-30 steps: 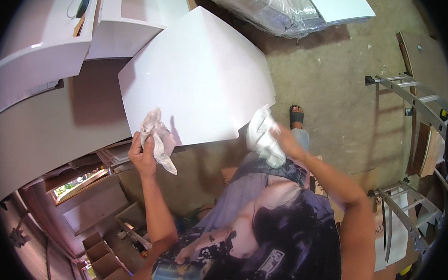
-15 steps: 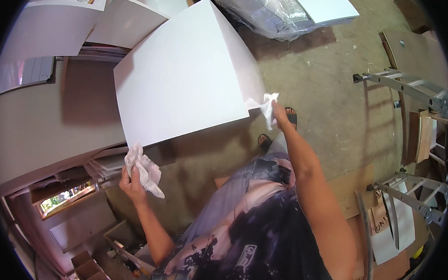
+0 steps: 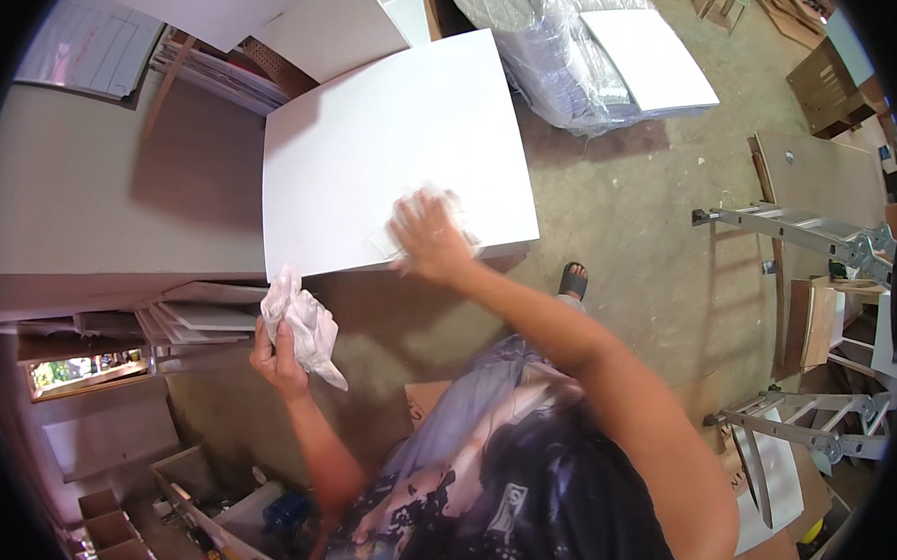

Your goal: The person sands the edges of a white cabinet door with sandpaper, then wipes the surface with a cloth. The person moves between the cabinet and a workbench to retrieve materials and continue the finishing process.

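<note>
A white box-shaped cabinet (image 3: 374, 147) stands in front of me, its broad smooth face turned up. My right hand (image 3: 426, 229) lies on that face near its front edge, pressing a white cloth (image 3: 459, 218) against it. Motion smears the fingers a little, and the palm covers much of this cloth. Off the cabinet's front left corner, my left hand (image 3: 281, 358) pinches a second, crumpled white cloth (image 3: 311, 334) between thumb and fingers. That cloth is held up, its lower end hanging loose.
A plastic-wrapped bundle (image 3: 568, 75) with a white panel (image 3: 648, 64) on top lies beyond the cabinet. Metal ladders (image 3: 791, 230) lie at the right. Left of the cabinet is a large grey surface (image 3: 71, 204), with stacked boards (image 3: 202, 314) below its edge. My sandalled foot (image 3: 574, 279) is on the concrete floor.
My right hand has swung left with its cloth, from beside the cabinet's right corner onto its top face. My left hand still holds its cloth near the front left corner. The view has shifted.
</note>
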Motion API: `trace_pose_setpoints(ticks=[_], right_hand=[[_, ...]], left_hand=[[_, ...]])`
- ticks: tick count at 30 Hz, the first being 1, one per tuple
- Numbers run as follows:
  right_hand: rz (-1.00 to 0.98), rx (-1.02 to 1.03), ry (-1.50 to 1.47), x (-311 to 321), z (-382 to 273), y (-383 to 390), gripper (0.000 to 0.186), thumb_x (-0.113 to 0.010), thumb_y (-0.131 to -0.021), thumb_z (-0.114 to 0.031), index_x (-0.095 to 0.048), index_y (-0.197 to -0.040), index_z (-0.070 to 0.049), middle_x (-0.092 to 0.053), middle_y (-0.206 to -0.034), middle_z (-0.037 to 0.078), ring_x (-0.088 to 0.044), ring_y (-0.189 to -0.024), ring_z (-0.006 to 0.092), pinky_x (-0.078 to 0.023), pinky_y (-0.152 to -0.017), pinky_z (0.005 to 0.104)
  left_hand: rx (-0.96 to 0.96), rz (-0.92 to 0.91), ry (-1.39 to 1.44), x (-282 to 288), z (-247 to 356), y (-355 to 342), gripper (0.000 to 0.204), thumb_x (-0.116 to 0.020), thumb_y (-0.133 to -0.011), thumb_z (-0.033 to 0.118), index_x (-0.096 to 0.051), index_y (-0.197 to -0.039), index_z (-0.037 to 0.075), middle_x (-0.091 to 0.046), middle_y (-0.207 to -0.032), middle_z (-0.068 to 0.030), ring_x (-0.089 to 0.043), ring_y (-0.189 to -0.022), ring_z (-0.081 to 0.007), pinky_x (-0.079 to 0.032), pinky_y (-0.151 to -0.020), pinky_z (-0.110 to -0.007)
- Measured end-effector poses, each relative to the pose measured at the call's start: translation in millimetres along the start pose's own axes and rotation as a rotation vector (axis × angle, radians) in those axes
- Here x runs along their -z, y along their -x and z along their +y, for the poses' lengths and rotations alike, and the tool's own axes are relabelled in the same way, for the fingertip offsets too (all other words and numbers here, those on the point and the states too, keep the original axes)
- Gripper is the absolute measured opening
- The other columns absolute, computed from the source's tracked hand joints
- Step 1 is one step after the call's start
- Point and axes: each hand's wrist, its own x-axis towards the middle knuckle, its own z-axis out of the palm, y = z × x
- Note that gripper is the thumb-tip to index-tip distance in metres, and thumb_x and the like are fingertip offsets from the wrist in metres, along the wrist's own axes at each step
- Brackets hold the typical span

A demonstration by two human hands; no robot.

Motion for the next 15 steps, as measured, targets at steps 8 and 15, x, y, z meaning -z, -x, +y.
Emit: trace_pose_setpoints(ticks=[8, 15], right_hand=[[-0.446, 0.500, -0.612, -66, -109, -50, 0.025, -0.061, -0.082, -0.028, -0.068, -0.091, -0.007, -0.071, -0.091, 0.018, -0.065, -0.100, 0.0343, -0.047, -0.090, 0.0486], [-0.654, -0.589, -2.165, 119, 24, 66, 0.046, -0.049, -0.101, -0.037, -0.056, -0.128, -0.001, -0.060, -0.124, 0.011, -0.061, -0.108, 0.0206, -0.049, -0.095, 0.0354]], left_hand=[[0.117, 0.046, 0.311, -24, 20, 23, 0.037, -0.051, -0.096, 0.012, -0.056, -0.126, -0.008, -0.062, -0.119, -0.0177, -0.062, -0.104, -0.0242, -0.049, -0.089, -0.037], [0.287, 0.024, 0.999, -114, 67, 18, 0.060, -0.043, -0.097, 0.037, -0.036, -0.145, 0.000, -0.040, -0.147, -0.0200, -0.041, -0.133, -0.0397, -0.034, -0.111, -0.053]])
